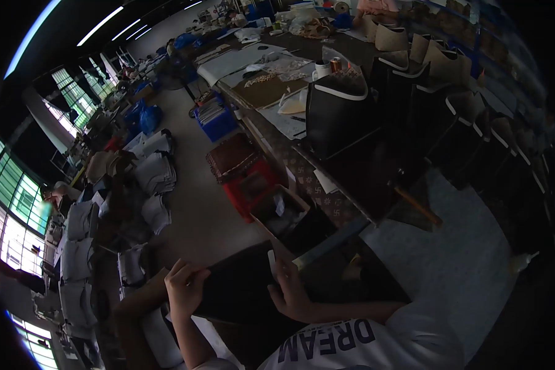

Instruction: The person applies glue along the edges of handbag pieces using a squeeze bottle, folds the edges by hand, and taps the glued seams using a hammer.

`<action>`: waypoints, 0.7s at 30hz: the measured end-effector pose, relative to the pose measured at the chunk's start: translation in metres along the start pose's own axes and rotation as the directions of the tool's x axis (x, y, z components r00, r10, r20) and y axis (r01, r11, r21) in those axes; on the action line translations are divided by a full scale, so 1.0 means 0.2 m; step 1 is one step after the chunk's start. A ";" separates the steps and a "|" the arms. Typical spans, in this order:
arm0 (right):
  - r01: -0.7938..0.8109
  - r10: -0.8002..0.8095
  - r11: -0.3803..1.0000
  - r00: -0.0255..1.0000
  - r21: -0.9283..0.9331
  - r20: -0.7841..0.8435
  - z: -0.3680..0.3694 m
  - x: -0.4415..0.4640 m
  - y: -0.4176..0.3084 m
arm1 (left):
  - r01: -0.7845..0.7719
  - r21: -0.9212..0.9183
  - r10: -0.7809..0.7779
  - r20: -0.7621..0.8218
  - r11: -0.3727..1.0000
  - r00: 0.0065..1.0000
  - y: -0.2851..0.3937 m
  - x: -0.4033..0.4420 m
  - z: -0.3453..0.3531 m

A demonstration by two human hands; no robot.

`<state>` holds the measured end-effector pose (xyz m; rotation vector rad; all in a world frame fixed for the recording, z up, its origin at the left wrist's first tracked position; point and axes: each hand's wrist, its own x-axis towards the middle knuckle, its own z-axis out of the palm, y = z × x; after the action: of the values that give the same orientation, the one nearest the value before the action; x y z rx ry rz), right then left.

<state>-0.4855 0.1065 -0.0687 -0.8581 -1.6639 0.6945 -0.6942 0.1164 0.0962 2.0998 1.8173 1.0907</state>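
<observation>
A dark, stiff panel (237, 283) lies low in the view, across the lap of the person in the white printed shirt. At its left edge my left hand (186, 285) has its fingers bent together, gripping the panel's edge. My right hand (288, 290) rests at the panel's right side, fingers around a small white strip (272, 261) at the edge. Beyond my hands, a black boot-like bag piece (339, 114) with a white rim stands on the dark bench.
A hammer (416, 205) with an orange handle lies on the bench. Several black pieces with pale rims stand at right. A red stool (250, 194), an open carton (280, 213) and a blue crate (216, 123) are on the floor. Another person (376, 7) sits far back.
</observation>
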 end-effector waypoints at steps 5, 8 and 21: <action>-0.015 0.014 1.000 0.999 0.014 0.036 -0.01 -0.02 -0.03 | 0.030 -0.007 -0.030 -0.065 1.000 0.997 -0.02 -0.02 0.03; 0.021 -0.020 0.996 1.000 0.091 -0.020 0.00 -0.01 -0.01 | 0.041 -0.002 -0.041 -0.078 0.999 0.996 -0.04 -0.03 0.02; -0.538 0.522 0.673 0.832 0.508 0.190 -0.15 0.09 0.25 | -0.097 -0.040 0.102 0.148 0.994 0.984 0.00 0.01 0.14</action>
<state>-0.4492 0.1511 -0.0917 -0.9084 -1.1139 1.5151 -0.6781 0.1272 0.0770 2.2097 1.6321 0.9480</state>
